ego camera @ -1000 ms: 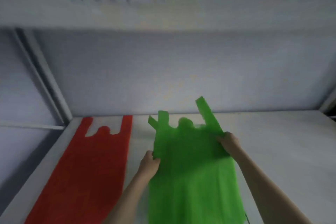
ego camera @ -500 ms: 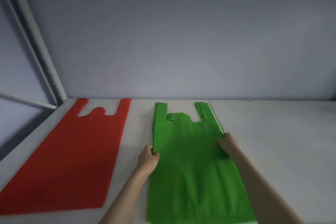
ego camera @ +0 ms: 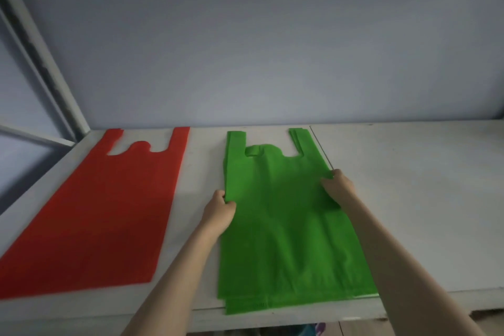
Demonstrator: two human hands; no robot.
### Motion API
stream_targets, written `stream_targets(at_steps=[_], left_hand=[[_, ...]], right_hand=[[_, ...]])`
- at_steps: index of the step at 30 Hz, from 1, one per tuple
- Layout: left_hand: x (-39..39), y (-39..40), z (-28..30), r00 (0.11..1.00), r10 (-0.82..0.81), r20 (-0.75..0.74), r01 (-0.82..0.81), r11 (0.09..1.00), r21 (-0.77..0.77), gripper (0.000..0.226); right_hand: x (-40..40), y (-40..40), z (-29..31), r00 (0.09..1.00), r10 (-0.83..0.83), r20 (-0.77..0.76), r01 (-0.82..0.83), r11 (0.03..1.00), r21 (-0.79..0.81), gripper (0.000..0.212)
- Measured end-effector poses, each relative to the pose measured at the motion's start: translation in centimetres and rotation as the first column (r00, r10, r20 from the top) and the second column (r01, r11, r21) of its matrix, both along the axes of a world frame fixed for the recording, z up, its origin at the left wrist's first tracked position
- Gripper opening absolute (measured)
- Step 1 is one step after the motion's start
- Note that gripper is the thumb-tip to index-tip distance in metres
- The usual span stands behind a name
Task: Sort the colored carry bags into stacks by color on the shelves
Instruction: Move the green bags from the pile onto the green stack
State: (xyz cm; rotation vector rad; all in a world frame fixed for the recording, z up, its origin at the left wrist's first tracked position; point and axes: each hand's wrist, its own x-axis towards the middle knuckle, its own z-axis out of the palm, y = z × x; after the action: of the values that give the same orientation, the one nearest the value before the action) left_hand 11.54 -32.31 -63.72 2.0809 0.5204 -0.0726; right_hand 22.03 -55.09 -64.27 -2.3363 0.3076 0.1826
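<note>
A green carry bag [ego camera: 286, 226] lies flat on the white shelf [ego camera: 409, 199], handles toward the back wall, on top of other green bags whose edges show at its front. My left hand [ego camera: 219, 211] pinches its left edge about halfway along. My right hand [ego camera: 336, 185] pinches its right edge a little farther back. A red carry bag [ego camera: 103, 213] lies flat to the left, apart from the green stack, handles also toward the wall.
A grey back wall [ego camera: 272, 49] closes the shelf behind the bags. A metal upright [ego camera: 46, 63] stands at the back left corner. The right part of the shelf is bare white surface. The shelf's front edge [ego camera: 300, 319] runs just below the green stack.
The green bag was held up with its handles in the air; it has come down and now lies flat on the green stack. Both hands keep their hold on its edges.
</note>
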Motion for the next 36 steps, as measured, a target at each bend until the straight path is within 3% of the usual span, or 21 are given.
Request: stream_targets(at_steps=[7, 10, 12, 14, 18, 27, 31, 36], left_hand=[[-0.5, -0.8, 0.3, 0.999, -0.009, 0.043, 0.006, 0.996, 0.090, 0.046], [-0.3, -0.9, 0.9, 1.000, -0.013, -0.010, 0.014, 0.990, 0.140, 0.046], [-0.5, -1.2, 1.7, 0.998, -0.003, -0.060, 0.020, 0.958, 0.285, 0.044], [-1.3, -1.5, 3.1, 0.987, -0.049, -0.151, 0.111, 0.895, 0.432, 0.045], [-3.5, -2.3, 7.3, 0.933, -0.179, -0.313, 0.310, 0.842, 0.442, 0.048], [-12.2, -4.6, 22.1, 0.806, -0.349, -0.478, 0.540, 0.762, 0.356, 0.042], [-17.1, -5.3, 31.6, 0.734, -0.376, -0.566, 0.610, 0.731, 0.306, 0.036], [-21.5, -5.3, 44.1, 0.664, -0.379, -0.645, 0.669, 0.687, 0.285, 0.044]], right_hand=[[-0.6, -1.5, 0.2, 0.996, 0.015, 0.091, -0.026, 0.992, 0.123, 0.062], [-0.9, -1.6, 1.2, 0.983, 0.093, 0.158, -0.078, 0.992, -0.096, 0.060], [-1.5, -1.6, 2.1, 0.970, 0.176, 0.168, -0.133, 0.962, -0.240, 0.050], [-2.7, -1.3, 3.5, 0.955, 0.284, 0.087, -0.240, 0.909, -0.340, 0.041], [-6.3, 0.1, 6.9, 0.903, 0.419, -0.094, -0.421, 0.818, -0.393, 0.035], [-17.2, 0.9, 19.4, 0.835, 0.454, -0.311, -0.534, 0.806, -0.256, 0.031], [-22.4, 0.6, 29.0, 0.765, 0.477, -0.432, -0.613, 0.745, -0.263, 0.031], [-26.3, 1.0, 42.0, 0.749, 0.461, -0.476, -0.629, 0.721, -0.292, 0.032]])
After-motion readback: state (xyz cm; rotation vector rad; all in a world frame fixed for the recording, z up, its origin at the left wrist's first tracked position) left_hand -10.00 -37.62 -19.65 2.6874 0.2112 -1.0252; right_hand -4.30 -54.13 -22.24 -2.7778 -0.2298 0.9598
